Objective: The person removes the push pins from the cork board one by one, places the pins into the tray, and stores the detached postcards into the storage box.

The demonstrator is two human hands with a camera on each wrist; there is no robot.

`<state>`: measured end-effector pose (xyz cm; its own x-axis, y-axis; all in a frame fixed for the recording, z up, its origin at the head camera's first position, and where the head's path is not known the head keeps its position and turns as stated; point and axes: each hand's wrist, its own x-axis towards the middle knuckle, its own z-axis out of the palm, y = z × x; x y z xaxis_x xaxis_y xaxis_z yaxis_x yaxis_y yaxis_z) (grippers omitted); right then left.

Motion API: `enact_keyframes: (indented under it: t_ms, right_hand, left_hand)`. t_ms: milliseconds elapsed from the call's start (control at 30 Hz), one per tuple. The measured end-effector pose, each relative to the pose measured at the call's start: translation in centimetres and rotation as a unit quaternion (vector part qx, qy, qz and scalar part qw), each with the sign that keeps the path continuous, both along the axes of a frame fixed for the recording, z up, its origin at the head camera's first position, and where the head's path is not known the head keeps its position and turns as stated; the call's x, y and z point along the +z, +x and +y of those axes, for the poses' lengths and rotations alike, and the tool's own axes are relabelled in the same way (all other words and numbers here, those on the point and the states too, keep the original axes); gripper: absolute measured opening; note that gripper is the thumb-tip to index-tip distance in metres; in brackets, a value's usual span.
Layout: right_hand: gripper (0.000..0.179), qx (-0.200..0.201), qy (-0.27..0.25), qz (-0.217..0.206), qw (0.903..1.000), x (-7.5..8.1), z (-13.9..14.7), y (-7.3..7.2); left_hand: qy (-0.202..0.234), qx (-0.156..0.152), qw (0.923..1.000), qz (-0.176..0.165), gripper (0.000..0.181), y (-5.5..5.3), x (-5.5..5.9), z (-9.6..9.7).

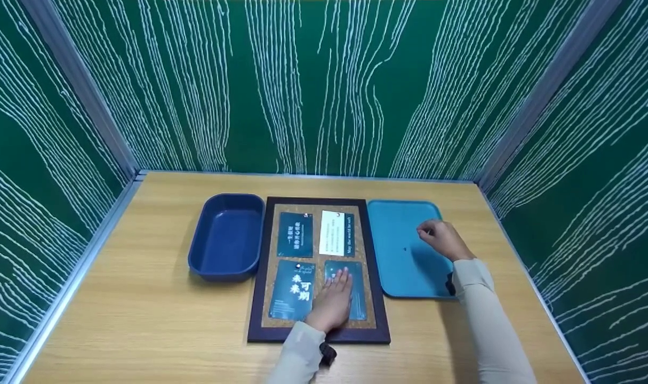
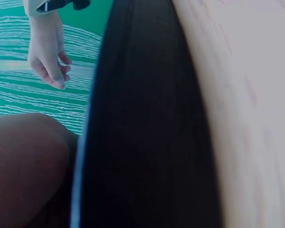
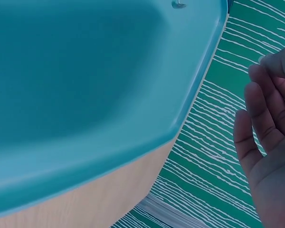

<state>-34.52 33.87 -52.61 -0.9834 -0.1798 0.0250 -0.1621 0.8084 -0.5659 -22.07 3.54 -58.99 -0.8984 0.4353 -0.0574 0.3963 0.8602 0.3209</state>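
Note:
My left hand lies with straight fingers on the lower-right teal card, pressing it against the framed cork board and covering part of it. Over the light-blue tray, my right hand is raised with thumb and forefinger together. A tiny pale pushpin shows at those fingertips, mostly hidden. Another clear pushpin lies in the tray. Pins show near the top of the upper-left card, the white-and-teal card and the lower-left card.
A deep blue bin stands left of the board. The tray sits close against the board's right side. Green walls with white lines enclose the wooden table at the back and both sides.

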Motion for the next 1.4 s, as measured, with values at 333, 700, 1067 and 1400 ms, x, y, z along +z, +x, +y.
enact_keyframes:
  t_ms: [333, 700, 1067, 1400]
  right_hand:
    - [0.030, -0.014, -0.047, -0.014, 0.9987, -0.6, 0.0, 0.0]
    - [0.035, -0.009, -0.073, -0.045, 0.9963, -1.0, -0.8, 0.5]
    - [0.038, 0.021, -0.164, -0.109, 0.9801, -1.6, -2.9, 1.4]
    - [0.051, 0.027, -0.268, -0.188, 0.9446, -2.1, -4.3, 1.3]
  left_hand:
    - [0.001, -0.003, 1.0000, -0.005, 0.051, 0.0, 0.1, -0.1]
    - [0.003, -0.001, 0.9999, -0.014, 0.051, 0.0, 0.2, -0.1]
    - [0.008, -0.002, 1.0000, -0.002, 0.050, 0.2, 0.1, -0.1]
    - [0.007, 0.001, 0.9999, -0.007, 0.050, 0.2, 0.3, -0.1]
